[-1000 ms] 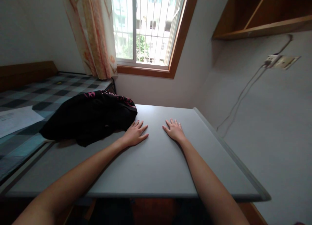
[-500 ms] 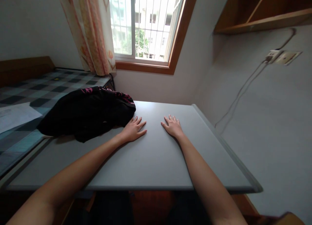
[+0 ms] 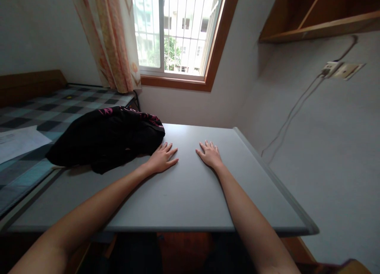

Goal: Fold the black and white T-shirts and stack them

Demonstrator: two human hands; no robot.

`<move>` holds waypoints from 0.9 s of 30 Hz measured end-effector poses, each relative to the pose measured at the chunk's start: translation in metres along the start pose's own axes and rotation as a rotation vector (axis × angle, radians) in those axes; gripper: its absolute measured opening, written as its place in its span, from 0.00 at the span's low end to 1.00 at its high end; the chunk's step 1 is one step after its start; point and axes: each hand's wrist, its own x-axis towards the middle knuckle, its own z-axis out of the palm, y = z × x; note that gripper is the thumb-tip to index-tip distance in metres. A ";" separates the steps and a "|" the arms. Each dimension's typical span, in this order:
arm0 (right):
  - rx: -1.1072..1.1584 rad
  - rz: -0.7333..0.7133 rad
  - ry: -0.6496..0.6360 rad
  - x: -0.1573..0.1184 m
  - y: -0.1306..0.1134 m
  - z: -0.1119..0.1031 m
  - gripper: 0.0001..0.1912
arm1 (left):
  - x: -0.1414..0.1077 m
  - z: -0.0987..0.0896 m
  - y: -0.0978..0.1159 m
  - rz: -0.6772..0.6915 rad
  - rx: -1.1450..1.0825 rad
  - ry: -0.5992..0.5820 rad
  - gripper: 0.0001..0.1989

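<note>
Both hands lie palm down on a pale grey table (image 3: pixel 190 195), fingers spread and holding nothing. My left hand (image 3: pixel 162 158) rests left of the middle, its fingertips beside the right end of a heap of black cloth (image 3: pixel 113 137) with pink lettering along its top. Whether the fingers touch the cloth is hard to tell. My right hand (image 3: pixel 209 153) is a short way to the right, with bare tabletop around it. The cloth lies crumpled over the table's left side and reaches toward the bed.
On the left is a bed with a checked cover (image 3: pixel 62 111) and a white paper (image 3: pixel 22 141). A curtain (image 3: pixel 114 40) hangs beside a barred window (image 3: pixel 184 32). At the right, cords run down from a wall socket (image 3: pixel 346 70) below a wooden shelf (image 3: pixel 320 26).
</note>
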 end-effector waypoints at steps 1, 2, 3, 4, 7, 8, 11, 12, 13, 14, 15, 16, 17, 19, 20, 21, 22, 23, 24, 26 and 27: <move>0.003 0.003 0.014 0.000 0.000 0.001 0.33 | 0.000 0.001 0.000 0.016 -0.020 0.025 0.29; 0.008 0.007 0.029 0.000 0.000 0.001 0.32 | -0.001 0.001 0.000 0.037 -0.040 0.066 0.27; 0.015 0.009 0.044 0.000 0.000 0.002 0.32 | -0.002 0.001 0.001 0.061 -0.057 0.122 0.25; 0.024 0.012 0.058 0.001 0.000 0.002 0.31 | -0.002 0.000 0.003 0.084 -0.064 0.188 0.22; 0.044 0.018 0.093 0.001 0.000 0.004 0.30 | -0.002 -0.017 0.007 0.099 -0.021 0.398 0.18; 0.050 0.018 0.102 0.002 0.000 0.004 0.30 | -0.002 -0.027 0.007 0.079 0.012 0.453 0.17; 0.058 0.012 0.120 0.002 -0.001 0.005 0.29 | 0.000 -0.067 -0.002 -0.056 0.157 0.553 0.21; 0.056 0.011 0.122 0.002 -0.001 0.005 0.29 | 0.000 -0.083 -0.009 -0.122 0.218 0.571 0.23; 0.052 0.011 0.121 0.002 -0.001 0.006 0.29 | 0.000 -0.097 -0.017 -0.204 0.276 0.590 0.26; 0.049 0.012 0.119 0.002 -0.001 0.007 0.29 | -0.001 -0.111 -0.026 -0.287 0.331 0.599 0.29; 0.046 0.013 0.117 0.002 -0.001 0.007 0.29 | -0.003 -0.123 -0.035 -0.366 0.378 0.591 0.30; 0.045 0.013 0.116 0.002 0.000 0.007 0.29 | -0.005 -0.133 -0.044 -0.429 0.411 0.557 0.28; 0.046 0.012 0.118 0.001 0.000 0.007 0.29 | -0.007 -0.141 -0.051 -0.466 0.429 0.503 0.24; 0.053 0.004 0.135 0.000 0.000 0.006 0.28 | -0.010 -0.155 -0.059 -0.498 0.428 0.416 0.18; 0.066 -0.010 0.152 -0.001 -0.001 0.005 0.27 | -0.010 -0.162 -0.059 -0.504 0.413 0.396 0.17; 0.094 -0.029 0.174 -0.001 -0.003 0.004 0.25 | -0.010 -0.170 -0.056 -0.512 0.395 0.402 0.18; 0.149 -0.056 0.191 -0.002 -0.007 0.003 0.23 | -0.008 -0.178 -0.049 -0.520 0.375 0.428 0.19; 0.235 -0.092 0.193 -0.003 -0.012 0.001 0.21 | -0.005 -0.188 -0.040 -0.526 0.357 0.472 0.19; 0.354 -0.132 0.178 -0.004 -0.020 -0.001 0.21 | -0.002 -0.198 -0.028 -0.523 0.339 0.528 0.20; 0.665 -0.211 0.101 -0.004 -0.039 -0.004 0.28 | 0.007 -0.221 0.001 -0.465 0.295 0.643 0.21; 0.832 -0.243 0.058 -0.004 -0.050 -0.007 0.34 | 0.011 -0.232 0.017 -0.428 0.268 0.694 0.21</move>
